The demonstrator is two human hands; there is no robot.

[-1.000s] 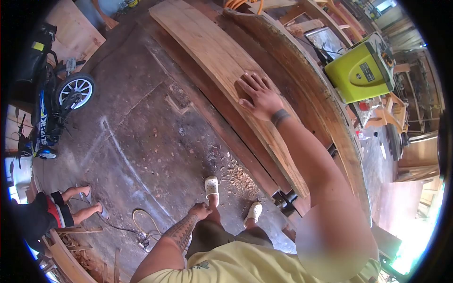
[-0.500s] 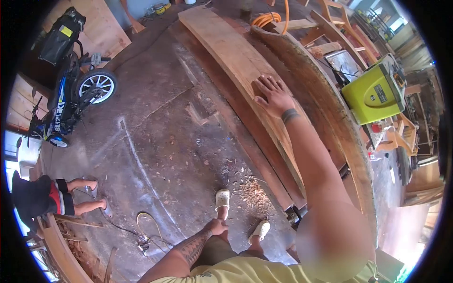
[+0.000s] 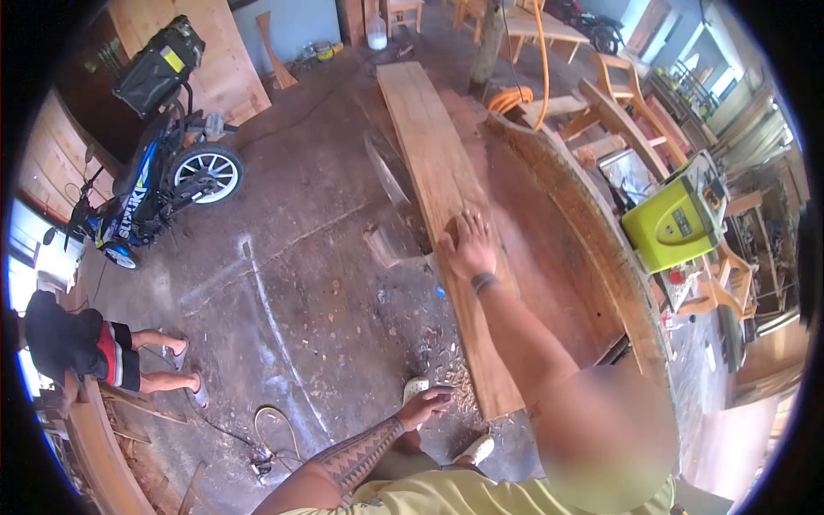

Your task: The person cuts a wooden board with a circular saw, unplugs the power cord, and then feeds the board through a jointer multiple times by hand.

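Note:
A long wooden plank (image 3: 433,154) lies lengthwise in front of me, its near end by my feet. My right hand (image 3: 472,246) rests flat on its upper face, fingers spread and thumb toward the left edge. Lower down, my left hand (image 3: 425,405) hovers left of the plank's near end, apart from it. Its fingers are loosely extended and I see nothing held in them. Under and right of the plank is a wide reddish-brown wooden surface (image 3: 549,266), bordered by a thick curved, rough-edged slab (image 3: 631,279).
A lime-green cooler-like box (image 3: 678,225) stands at the right, near wooden chair frames (image 3: 631,94) and an orange hose (image 3: 543,64). At the left are a motorbike (image 3: 142,193) and another person (image 3: 81,343). Wood shavings (image 3: 463,390) and a cable (image 3: 279,412) lie on the floor.
The plank has shifted left across the reddish-brown surface and turned, with my right hand on it. My left hand has come up off my knee and its fingers have opened. The view has tilted upward.

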